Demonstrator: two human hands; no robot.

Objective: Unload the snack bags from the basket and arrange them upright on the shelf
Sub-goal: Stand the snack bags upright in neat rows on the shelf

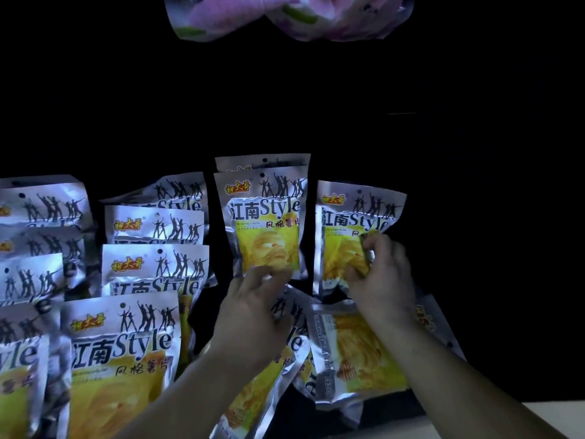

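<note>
Several silver and yellow snack bags stand upright in rows on a dark shelf, filling its left side. My left hand touches the bottom edge of an upright bag in the middle, fingers loosely bent. My right hand pinches the lower right part of another upright bag beside it. Under my hands, loose bags lie flat or slanted, one of them below my right wrist. The basket is not visible.
Purple and pink bags hang into view from a higher level at the top. The shelf space to the right of the held bag is dark. A pale shelf edge shows at the bottom right.
</note>
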